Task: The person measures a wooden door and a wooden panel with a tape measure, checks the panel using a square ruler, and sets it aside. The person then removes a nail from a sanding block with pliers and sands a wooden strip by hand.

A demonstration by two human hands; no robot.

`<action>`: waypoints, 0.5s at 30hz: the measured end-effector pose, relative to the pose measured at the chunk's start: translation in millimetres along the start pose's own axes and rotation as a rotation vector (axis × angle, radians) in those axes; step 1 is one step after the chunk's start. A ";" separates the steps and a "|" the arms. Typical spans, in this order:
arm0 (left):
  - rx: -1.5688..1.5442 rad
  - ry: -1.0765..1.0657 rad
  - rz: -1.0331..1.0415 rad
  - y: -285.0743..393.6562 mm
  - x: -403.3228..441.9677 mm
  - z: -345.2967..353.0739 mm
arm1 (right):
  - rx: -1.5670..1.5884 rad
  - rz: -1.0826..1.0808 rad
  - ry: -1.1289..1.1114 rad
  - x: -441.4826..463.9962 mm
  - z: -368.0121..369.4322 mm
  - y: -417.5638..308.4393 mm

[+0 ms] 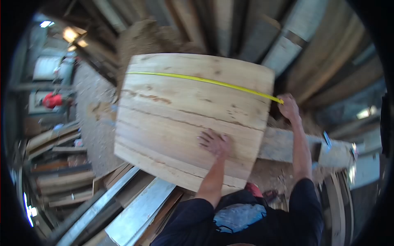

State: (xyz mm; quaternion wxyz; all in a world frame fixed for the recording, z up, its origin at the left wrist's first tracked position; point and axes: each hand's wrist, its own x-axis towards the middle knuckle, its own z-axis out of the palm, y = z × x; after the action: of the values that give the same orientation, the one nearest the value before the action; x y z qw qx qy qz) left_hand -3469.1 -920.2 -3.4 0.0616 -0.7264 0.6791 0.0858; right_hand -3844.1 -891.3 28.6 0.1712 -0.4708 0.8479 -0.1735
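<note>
A broad panel of pale wooden boards (180, 119) lies in front of me, with dark seams, knots and cracks across it. Stretched over its far part is a yellow tape measure (205, 80), running from the left edge past the right edge. My right hand (289, 107) is closed on the tape's right end, just beyond the panel's edge; the tape's case is not visible. My left hand (214, 142) rests flat on the panel near its middle right, fingers spread, holding nothing.
Planks (230, 28) lean in a row beyond the panel. Stacked lumber (65, 176) and pale boards (141, 213) lie at the left. A plank (279, 145) extends to the right under the panel. A person in red (52, 100) is far off at the left.
</note>
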 end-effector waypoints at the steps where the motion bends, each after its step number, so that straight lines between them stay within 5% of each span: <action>1: 0.020 0.011 0.008 -0.5 -0.6 1.2 | 0.021 0.046 0.028 3.1 -4.9 5.1; 15: -0.018 0.054 0.002 -5.3 2.8 24.0 | -0.021 0.028 0.112 36.9 24.7 51.5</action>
State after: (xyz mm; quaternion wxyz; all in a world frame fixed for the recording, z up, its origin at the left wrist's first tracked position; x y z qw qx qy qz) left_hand -3464.6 -917.6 -27.5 0.0365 -0.7283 0.6805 0.0723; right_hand -3889.3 -900.6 -21.3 0.1209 -0.4501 0.8645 -0.1881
